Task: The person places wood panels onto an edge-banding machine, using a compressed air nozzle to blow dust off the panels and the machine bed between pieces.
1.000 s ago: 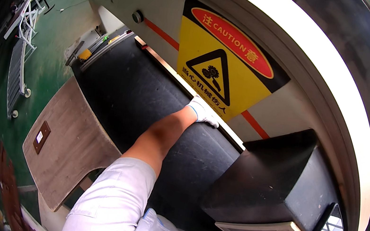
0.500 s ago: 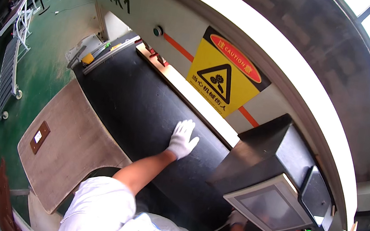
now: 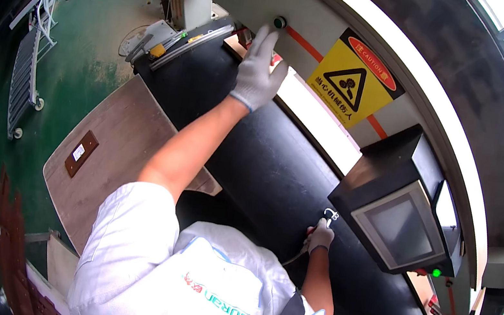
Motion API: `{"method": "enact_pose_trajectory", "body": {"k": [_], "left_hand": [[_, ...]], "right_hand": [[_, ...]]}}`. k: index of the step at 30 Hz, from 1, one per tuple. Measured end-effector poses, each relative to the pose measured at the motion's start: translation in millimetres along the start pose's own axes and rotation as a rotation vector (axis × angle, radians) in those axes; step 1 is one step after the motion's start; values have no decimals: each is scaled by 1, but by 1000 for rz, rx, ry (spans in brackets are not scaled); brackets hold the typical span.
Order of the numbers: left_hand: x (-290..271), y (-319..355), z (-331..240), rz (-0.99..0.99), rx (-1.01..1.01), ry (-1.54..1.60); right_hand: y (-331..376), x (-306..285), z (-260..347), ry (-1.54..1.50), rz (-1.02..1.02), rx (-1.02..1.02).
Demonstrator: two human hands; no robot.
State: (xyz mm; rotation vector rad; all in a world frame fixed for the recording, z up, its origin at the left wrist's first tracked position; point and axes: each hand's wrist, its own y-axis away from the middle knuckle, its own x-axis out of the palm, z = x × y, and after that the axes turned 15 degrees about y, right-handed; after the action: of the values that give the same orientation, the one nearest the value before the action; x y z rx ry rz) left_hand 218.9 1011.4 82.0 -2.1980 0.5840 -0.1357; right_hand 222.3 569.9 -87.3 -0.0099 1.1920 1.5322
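My left hand, in a pale knit glove, is raised over the far-left part of a black machine bed. Its fingers are stretched out with nothing between them, in front of the machine's beam and near a round dark button. My right hand, gloved too, closes round a small tool like an air blow gun, with a bit of red at the grip and a thin hose trailing off. Just ahead of it shows a small curled white shape, which I cannot make out.
A grey-framed control screen juts out over the bed at right, under the white beam with a yellow caution sign. A brown wooden board lies left of the bed. A wheeled metal rack stands on the green floor.
My left hand has lifted off the black bed and moved up and left. My right hand has come out from beneath the screen, showing the tool. The view has shifted.
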Motion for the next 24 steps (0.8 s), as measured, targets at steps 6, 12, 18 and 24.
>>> {"method": "enact_pose_trajectory", "body": {"k": [6, 12, 18, 24], "left_hand": [[20, -2, 21, 206, 1, -128], [26, -26, -2, 26, -77, -70], [-40, -66, -39, 382, -214, -248], [-119, -35, -200, 220, -161, 443]], "right_hand": [[-15, 6, -2, -56, -40, -68], [-35, 11, -15, -234, -137, -60], [-46, 21, -23, -292, -110, -73], [-51, 15, -21, -201, -48, -109]]}}
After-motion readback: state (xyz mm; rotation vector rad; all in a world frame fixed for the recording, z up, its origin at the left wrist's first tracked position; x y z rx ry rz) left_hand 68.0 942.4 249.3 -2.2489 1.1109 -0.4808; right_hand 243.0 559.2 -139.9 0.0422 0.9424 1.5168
